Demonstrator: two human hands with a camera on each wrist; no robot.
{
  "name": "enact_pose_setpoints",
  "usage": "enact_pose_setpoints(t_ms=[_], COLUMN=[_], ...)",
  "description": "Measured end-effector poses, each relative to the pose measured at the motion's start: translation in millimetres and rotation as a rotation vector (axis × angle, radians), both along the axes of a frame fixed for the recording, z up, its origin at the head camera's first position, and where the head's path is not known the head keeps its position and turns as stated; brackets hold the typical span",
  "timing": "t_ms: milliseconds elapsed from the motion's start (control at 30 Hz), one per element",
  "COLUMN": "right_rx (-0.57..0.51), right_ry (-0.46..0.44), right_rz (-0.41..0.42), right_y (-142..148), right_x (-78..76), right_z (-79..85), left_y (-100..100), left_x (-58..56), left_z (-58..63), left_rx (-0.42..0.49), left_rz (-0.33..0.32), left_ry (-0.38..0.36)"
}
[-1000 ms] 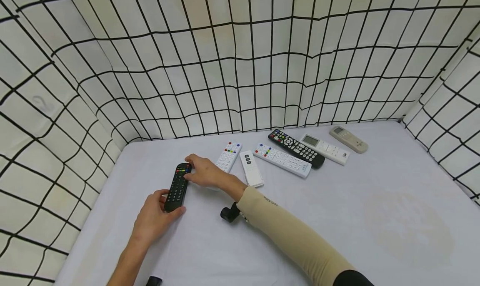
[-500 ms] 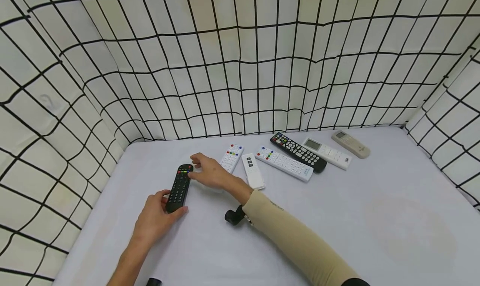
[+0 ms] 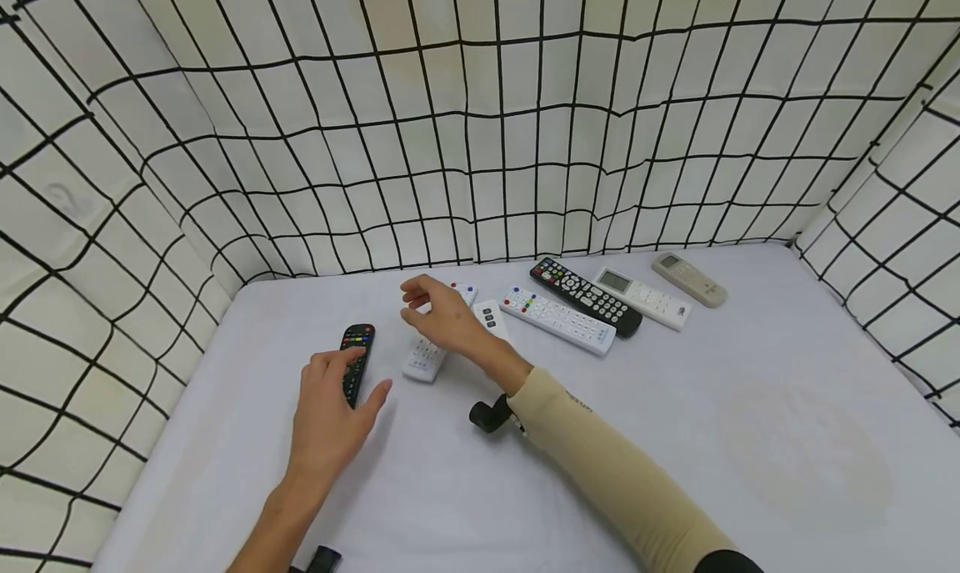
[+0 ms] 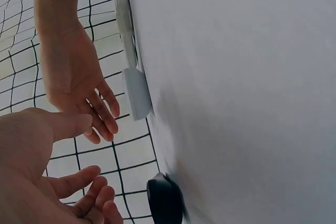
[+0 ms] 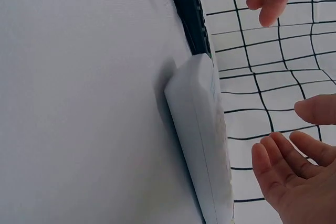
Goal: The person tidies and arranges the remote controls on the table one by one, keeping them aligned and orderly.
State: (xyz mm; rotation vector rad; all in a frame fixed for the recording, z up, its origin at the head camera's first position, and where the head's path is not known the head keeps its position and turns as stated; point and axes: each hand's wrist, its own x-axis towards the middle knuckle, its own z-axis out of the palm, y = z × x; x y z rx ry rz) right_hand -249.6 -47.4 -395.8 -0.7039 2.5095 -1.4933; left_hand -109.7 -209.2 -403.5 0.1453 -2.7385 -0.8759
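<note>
A black remote control (image 3: 360, 337) with coloured buttons at its top lies on the white surface at the left. Above its lower half hovers my left hand (image 3: 330, 419), fingers apart and holding nothing; in the left wrist view a gap shows between that hand (image 4: 31, 166) and the black remote (image 4: 166, 200). My right hand (image 3: 447, 316) hangs over a white remote control (image 3: 425, 361) with coloured buttons and hides its middle. The right wrist view shows this hand (image 5: 302, 174) raised off the white remote (image 5: 195, 142), its fingers loosely bent around nothing.
Right of my right hand lie a small white remote (image 3: 489, 314), a white remote (image 3: 558, 319), a black remote (image 3: 587, 296), a white remote with a screen (image 3: 643, 298) and a beige one (image 3: 688, 278). Black netting (image 3: 480, 168) over white walls encloses the surface (image 3: 675, 439).
Both hands have let go of the black remote, which stays lying at the left. My left hand has lifted off it; my right hand has moved right and away, over the white remote.
</note>
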Motion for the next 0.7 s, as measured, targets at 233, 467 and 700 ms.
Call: enact_pose_setpoints(t_ms=[233, 467, 700], right_rx=[-0.021, -0.006, 0.016], right_ry=[-0.001, -0.013, -0.006], right_rz=[-0.028, -0.083, -0.126], right_y=[19, 33, 45], right_x=[-9.0, -13.6, -18.3], right_z=[6.3, 6.5, 2.8], left_y=[14, 22, 30], left_x=[-7.4, -10.1, -16.7], left_z=[-4.7, -6.2, -7.2], left_rx=[0.089, 0.109, 0.112], left_rz=[-0.06, -0.073, -0.095], left_ry=[-0.032, -0.104, -0.165])
